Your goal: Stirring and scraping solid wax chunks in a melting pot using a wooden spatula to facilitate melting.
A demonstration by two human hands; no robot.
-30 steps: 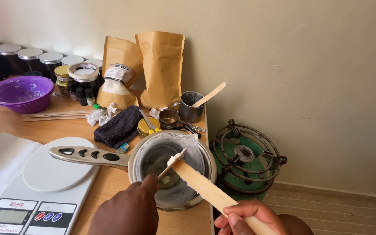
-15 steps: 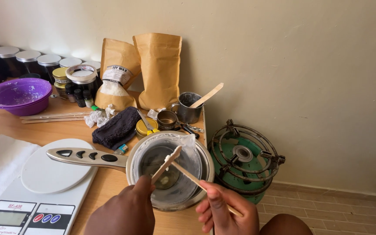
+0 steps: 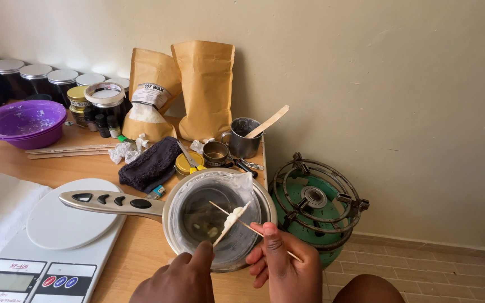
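Over the pan (image 3: 220,221) near the table's right edge, left hand (image 3: 178,279) and right hand (image 3: 280,266) each pinch a light, thin, probably snappable waxy stick (image 3: 228,222) by its near end.

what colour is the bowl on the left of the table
Purple, with whitish smears inside; the bowl shows in the head view, the only view.

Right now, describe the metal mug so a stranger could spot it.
Find the two brown paper bags against the wall. Just right of them, near the wooden table's edge, stands the grey metal mug. Unlike the lidded jars nearby, it is open, with a wooden stick leaning out.
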